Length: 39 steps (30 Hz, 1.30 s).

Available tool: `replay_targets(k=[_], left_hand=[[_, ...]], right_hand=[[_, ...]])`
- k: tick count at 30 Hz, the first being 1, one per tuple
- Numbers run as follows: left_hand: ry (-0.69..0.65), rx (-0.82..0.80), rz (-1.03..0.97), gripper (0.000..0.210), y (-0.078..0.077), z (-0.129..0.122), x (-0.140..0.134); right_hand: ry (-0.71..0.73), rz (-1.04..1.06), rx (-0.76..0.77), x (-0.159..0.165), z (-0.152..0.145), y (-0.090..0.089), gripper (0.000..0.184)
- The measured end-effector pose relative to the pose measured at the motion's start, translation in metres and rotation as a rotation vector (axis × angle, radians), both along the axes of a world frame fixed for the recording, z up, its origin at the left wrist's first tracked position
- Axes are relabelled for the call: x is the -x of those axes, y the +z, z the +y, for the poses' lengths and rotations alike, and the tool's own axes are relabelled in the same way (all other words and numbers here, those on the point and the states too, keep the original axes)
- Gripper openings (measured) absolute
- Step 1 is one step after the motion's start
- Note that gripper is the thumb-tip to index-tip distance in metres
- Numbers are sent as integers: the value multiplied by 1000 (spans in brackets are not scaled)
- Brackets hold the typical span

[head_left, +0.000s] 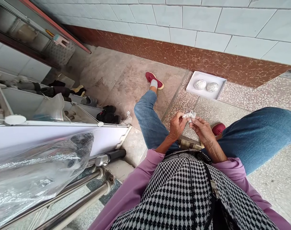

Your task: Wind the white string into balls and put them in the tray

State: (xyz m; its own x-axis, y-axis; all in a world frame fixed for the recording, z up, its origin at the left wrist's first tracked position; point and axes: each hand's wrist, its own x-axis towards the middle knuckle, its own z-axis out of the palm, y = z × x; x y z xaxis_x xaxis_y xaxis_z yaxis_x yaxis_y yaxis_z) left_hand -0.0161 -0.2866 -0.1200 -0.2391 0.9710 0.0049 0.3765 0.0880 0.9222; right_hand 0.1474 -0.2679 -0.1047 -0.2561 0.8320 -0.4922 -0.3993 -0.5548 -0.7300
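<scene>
A small bunched piece of white yarn (189, 115) is held between my two hands, out over the floor between my knees. My left hand (177, 126) pinches its left end with bent fingers. At the other end, my right hand (202, 128) has thumb and fingertips closed on the same yarn. A loop stands up from the piece; whether a thin tool is within it is too small to tell. Beyond my hands, two balls of white yarn, the left ball (200, 85) and the right ball (212, 87), lie in a shallow white tray (192, 93).
A tiled wall (200, 19) with a brown base strip runs behind the tray. To the left stands a white shoe rack (107, 134) holding several shoes, with clear plastic sheeting (40, 166) over its near side. Metal rails (88, 188) lie at lower left.
</scene>
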Motion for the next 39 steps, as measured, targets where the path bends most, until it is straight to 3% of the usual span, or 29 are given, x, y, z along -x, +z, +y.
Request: replay_targets(k=[8,16,18,21,23,25,27,29,31,33,36,39], left_hand=[[-50,-68,129,8,1,0,0],[5,6,-53,3,0,5,9],[-24,91,-213,14,1,8,16],[-111,233,-485,36,5,12,26],[-172,261,-549,44,10,14,32],[-226,242,-511,44,14,14,35],[-261,224,-456,43,15,14,36],[-271,239,-436,42,15,12,35],[-249,288,-458,44,13,10,35],[-197,330,-527,46,12,9,35],[-95,310,-673,53,14,11,37],[-17,234,-733,59,21,16,40]], right_hand=[[-63,-11,18,2,-3,2,56],[-19,-105,-68,5,-5,5,58],[18,-202,-154,1,-4,5,56],[60,-530,-415,-8,0,7,45],[62,-776,-580,-13,2,13,42],[79,-888,-649,-15,4,21,50],[103,-813,-623,-16,6,30,57],[108,-590,-528,-18,7,40,61],[115,-344,-404,-23,8,47,63],[152,-230,-328,-29,9,52,63],[226,-375,-408,-34,8,54,59],[135,-599,-519,-33,9,51,53]])
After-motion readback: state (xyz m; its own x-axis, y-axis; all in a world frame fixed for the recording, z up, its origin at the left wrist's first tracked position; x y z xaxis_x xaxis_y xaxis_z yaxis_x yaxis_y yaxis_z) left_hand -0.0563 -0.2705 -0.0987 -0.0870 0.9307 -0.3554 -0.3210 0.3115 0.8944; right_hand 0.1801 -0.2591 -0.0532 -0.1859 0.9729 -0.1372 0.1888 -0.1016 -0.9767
